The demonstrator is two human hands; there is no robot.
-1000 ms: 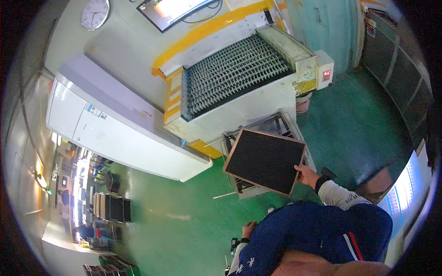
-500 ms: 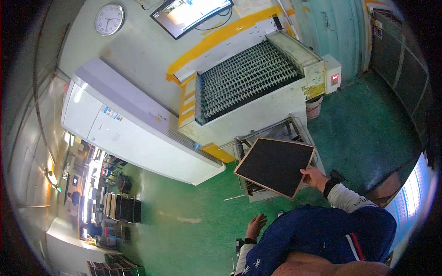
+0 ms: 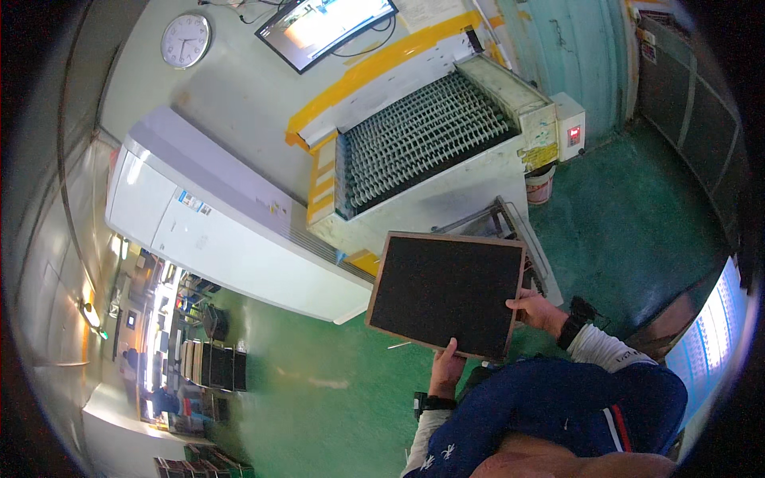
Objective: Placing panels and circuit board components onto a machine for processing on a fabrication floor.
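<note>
A rectangular black board with a thin brown frame (image 3: 446, 295) is held out in front of me, its dark face up. My right hand (image 3: 540, 311) grips the right edge, thumb on top and fingers underneath. At the near edge, my left hand (image 3: 448, 371) is closed on the frame, its thumb over the rim and the other fingers mostly hidden below. Under the board, a metal rack (image 3: 532, 255) is partly covered; its right side shows.
Beyond the rack stands a conveyor machine with rows of rollers (image 3: 426, 139), with a control box (image 3: 570, 127) on its right. A tall white air conditioner (image 3: 239, 231) stands to the left. A bucket (image 3: 539, 187) sits by the machine. Boards stand stacked (image 3: 215, 365) at far left.
My left hand has come up from beside my body and taken hold of the board's near edge. The board has turned and shifted left, and the right hand still holds it.
</note>
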